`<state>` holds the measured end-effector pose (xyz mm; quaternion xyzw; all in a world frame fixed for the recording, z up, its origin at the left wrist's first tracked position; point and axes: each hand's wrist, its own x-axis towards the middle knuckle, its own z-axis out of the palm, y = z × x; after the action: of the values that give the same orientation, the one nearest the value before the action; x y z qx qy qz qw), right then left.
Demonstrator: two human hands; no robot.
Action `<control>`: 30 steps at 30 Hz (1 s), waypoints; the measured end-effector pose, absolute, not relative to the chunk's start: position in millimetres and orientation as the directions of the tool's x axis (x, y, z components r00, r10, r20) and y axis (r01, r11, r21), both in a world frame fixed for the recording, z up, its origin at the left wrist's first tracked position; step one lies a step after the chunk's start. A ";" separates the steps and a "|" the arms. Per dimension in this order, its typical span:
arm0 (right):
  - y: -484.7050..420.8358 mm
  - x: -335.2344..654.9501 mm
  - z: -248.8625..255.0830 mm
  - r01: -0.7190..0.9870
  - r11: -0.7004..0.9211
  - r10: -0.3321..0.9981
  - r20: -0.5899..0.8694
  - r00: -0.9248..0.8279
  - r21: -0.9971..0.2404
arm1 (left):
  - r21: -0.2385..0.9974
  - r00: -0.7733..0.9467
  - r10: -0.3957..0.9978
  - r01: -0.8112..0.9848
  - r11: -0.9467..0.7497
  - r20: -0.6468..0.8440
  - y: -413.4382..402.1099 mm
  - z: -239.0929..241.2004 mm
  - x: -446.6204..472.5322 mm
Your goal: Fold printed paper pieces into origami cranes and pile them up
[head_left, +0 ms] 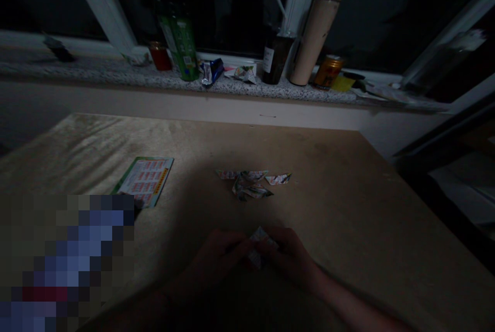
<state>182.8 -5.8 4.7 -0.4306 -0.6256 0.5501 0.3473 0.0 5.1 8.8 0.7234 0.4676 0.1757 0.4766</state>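
Between my two hands is a small folded piece of printed paper [260, 236], held low over the near part of the table. My left hand [220, 252] grips its left side with thumb and fingers closed. On the right side, my right hand [292, 252] pinches the same paper. Dim light hides the exact folds and fingertips. Just beyond my hands lie several folded printed paper pieces [251, 189], a few overlapping in a loose group. One narrow folded strip [278, 179] rests at the group's right end.
A printed card [149, 177] lies at the left on the table [328, 177]. Along the granite sill [240, 92] stand a green drink container [183, 46], a red jar [160, 56], a dark cup [275, 59], a tall thermos [317, 33] and an orange can [328, 71]. The lower left is pixelated.
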 end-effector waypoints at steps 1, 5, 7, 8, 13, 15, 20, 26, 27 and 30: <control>-5.6 183.2 4.9 0.137 0.013 0.918 -0.043 -0.395 -0.990 | 0.852 0.493 0.844 0.516 -0.088 -0.211 5.2 8.7 0.0; -4.1 185.9 3.2 0.062 -0.063 0.916 -0.082 -0.392 -0.996 | 0.875 0.486 0.842 0.483 -0.035 -0.235 4.9 9.4 -1.1; -3.7 187.0 1.4 0.041 -0.085 0.919 -0.094 -0.382 -0.996 | 0.892 0.502 0.837 0.450 -0.036 -0.220 4.7 10.3 -2.0; -3.6 187.3 0.4 0.038 -0.083 0.921 -0.091 -0.380 -0.996 | 0.900 0.512 0.832 0.434 -0.036 -0.213 4.6 11.0 -2.4; -3.3 187.3 -2.7 0.031 -0.060 0.929 -0.067 -0.364 -0.998 | 0.931 0.514 0.835 0.366 -0.006 -0.197 4.6 15.8 -3.0; -2.8 187.0 -3.3 0.022 -0.075 0.936 -0.078 -0.342 -0.997 | 0.934 0.481 0.850 0.354 0.033 -0.213 5.1 17.2 -2.9; -3.6 186.6 -5.3 0.108 -0.052 0.955 -0.081 -0.284 -0.993 | 0.941 0.431 0.879 0.334 0.053 -0.202 5.4 14.8 -3.7; -5.9 186.3 -8.5 0.143 -0.050 0.949 -0.092 -0.303 -0.988 | 0.931 0.469 0.866 0.365 -0.010 -0.174 4.4 10.9 -0.8; -5.9 186.1 -9.2 0.143 -0.047 0.948 -0.089 -0.305 -0.989 | 0.924 0.486 0.855 0.382 -0.024 -0.179 4.6 10.8 0.3; -5.9 185.4 -10.7 0.170 -0.019 0.945 -0.073 -0.319 -0.985 | 0.908 0.515 0.830 0.417 -0.025 -0.214 5.5 10.3 3.1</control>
<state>185.4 -5.9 -10.7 -0.4622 -0.6031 0.5439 0.3560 3.1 5.5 10.3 0.6891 0.4525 0.1942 0.5317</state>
